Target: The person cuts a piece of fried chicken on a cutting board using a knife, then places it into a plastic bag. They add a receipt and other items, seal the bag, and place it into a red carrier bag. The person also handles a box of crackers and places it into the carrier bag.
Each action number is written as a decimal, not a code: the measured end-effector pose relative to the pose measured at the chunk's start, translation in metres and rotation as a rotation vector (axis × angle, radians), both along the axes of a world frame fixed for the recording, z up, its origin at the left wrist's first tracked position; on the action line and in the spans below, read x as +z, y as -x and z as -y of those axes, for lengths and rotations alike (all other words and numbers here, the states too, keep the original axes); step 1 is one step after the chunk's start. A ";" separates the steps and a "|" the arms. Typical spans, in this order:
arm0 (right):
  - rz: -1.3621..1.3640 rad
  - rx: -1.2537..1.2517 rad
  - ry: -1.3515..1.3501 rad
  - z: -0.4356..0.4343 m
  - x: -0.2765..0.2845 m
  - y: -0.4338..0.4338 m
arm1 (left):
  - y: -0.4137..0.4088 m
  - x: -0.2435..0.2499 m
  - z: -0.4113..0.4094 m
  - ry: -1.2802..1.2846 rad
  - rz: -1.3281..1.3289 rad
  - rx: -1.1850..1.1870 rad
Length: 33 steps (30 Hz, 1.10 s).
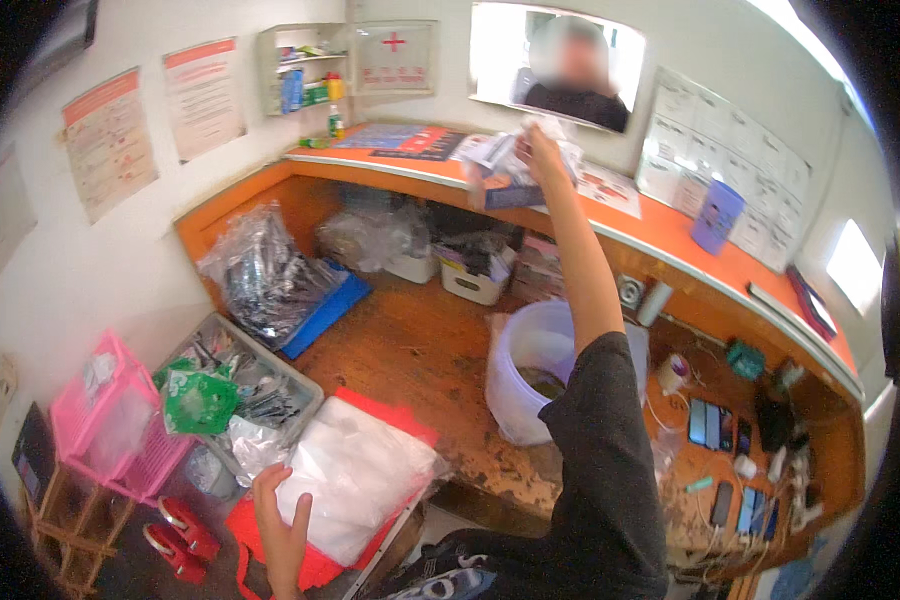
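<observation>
My right hand [541, 156] reaches forward to the orange upper shelf. Its fingers are closed on crumpled white plastic or tissue [555, 129]; blur hides which. Just below it is an open dark blue carton [511, 193] with white papers [490, 153] sticking up, at the shelf's front edge. My left hand [279, 517] is low at the front left, empty, with thumb and fingers apart. It is nearest to a stack of white plastic bags [364, 469] lying on a red bag [382, 412].
A lilac bucket [506, 375] stands on the worn wooden desk [405, 337]. To the left are a grey bin of small items [311, 394], a pink basket [105, 412] and red-handled tools [187, 529]. Phones [710, 425] and cables lie right. A purple cup [718, 216] stands on the shelf.
</observation>
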State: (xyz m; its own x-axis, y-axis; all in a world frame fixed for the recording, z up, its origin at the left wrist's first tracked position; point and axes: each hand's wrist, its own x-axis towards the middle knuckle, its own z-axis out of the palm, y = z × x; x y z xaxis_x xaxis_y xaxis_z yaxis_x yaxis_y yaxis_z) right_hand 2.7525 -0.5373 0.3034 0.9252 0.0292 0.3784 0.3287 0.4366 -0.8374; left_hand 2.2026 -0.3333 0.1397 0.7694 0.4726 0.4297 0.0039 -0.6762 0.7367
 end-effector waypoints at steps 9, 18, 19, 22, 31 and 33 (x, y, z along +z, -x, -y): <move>0.669 -0.836 0.828 0.005 -0.059 -0.110 | 0.052 -0.061 -0.013 0.016 -0.109 0.381; 1.189 -1.528 1.621 0.027 -0.109 -0.154 | 0.126 -0.109 0.012 0.183 -0.170 0.485; 1.045 -1.536 1.681 0.001 -0.136 -0.141 | 0.136 -0.110 0.015 0.198 -0.174 0.496; 1.119 -1.692 1.438 -0.031 -0.176 -0.096 | 0.163 -0.109 0.024 0.267 -0.144 0.521; 0.907 0.309 0.876 -0.227 -0.333 0.425 | 0.358 -0.121 0.031 0.394 -0.075 0.731; 0.559 0.689 0.726 -0.259 -0.334 0.571 | 0.411 -0.128 0.040 0.330 -0.080 0.822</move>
